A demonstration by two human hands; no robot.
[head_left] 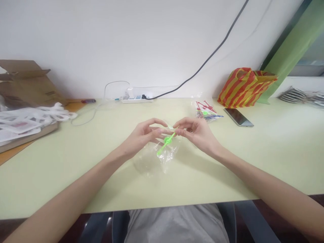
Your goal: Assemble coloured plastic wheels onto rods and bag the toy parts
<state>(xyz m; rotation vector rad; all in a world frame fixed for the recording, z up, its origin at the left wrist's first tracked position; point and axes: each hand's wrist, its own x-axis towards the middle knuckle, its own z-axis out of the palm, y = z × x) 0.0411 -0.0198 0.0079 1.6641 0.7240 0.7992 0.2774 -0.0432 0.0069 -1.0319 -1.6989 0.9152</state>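
Note:
A bright green plastic propeller-like piece (167, 140), a thin bar with a round hub, slants between my hands over the table's middle. My right hand (196, 133) pinches it near its upper end, thumb against forefinger. A crinkled clear plastic bag (165, 162) hangs around and below the green piece. Whether the piece lies wholly inside the bag, I cannot tell. My left hand (145, 135) is closed on the bag from the left, its fingers curled behind the film and partly seen through it.
Behind my right hand lies a clear bag of red, green and blue plastic parts (206, 109). A phone (238, 117) and a striped bag (244, 88) stand further right. A power strip (136, 99) sits by the wall; white bags (30, 118) and a cardboard box (32, 84) are left.

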